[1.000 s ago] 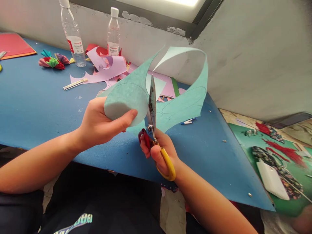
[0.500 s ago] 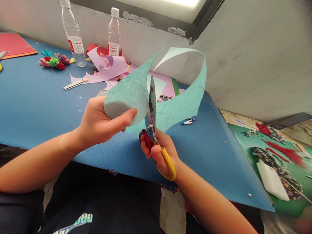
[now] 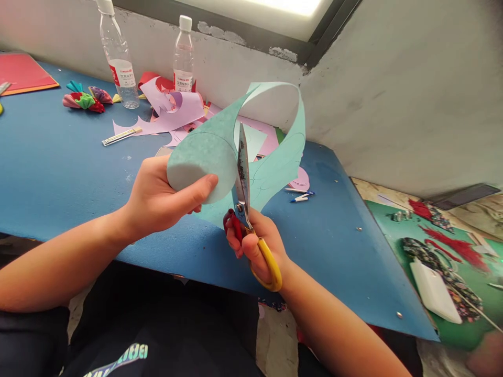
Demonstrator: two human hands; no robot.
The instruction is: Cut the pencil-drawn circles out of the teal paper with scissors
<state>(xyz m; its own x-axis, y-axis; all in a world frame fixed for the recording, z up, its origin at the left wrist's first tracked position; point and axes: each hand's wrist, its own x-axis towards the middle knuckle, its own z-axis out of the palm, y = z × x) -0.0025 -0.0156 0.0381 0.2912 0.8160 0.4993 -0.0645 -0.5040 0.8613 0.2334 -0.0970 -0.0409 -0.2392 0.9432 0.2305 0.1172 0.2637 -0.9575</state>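
A sheet of teal paper (image 3: 204,149) with pencil-like curves drawn on it is pinched in my left hand (image 3: 165,191), thumb on top near its rounded lower edge. Its far part bends up into a loop and comes down on the right, behind the blades. My right hand (image 3: 261,241) grips a pair of scissors (image 3: 242,178) with worn metal blades and a yellow and red handle. The blades point upward and look closed or nearly so, along the right edge of the rounded piece. Whether paper lies between them is hard to see.
Two plastic water bottles (image 3: 121,73) stand by the wall beside lilac paper scraps (image 3: 173,112). Pens (image 3: 302,197) and round lilac pieces (image 3: 302,179) lie right of the paper. Crumpled coloured bits (image 3: 86,99) and red sheets (image 3: 23,76) are at left. A green table (image 3: 393,225) adjoins at right.
The looped part of the teal paper has swung left and lower, uncovering the round lilac pieces near the pens. Both hands have stayed almost in place, with their holds unchanged.
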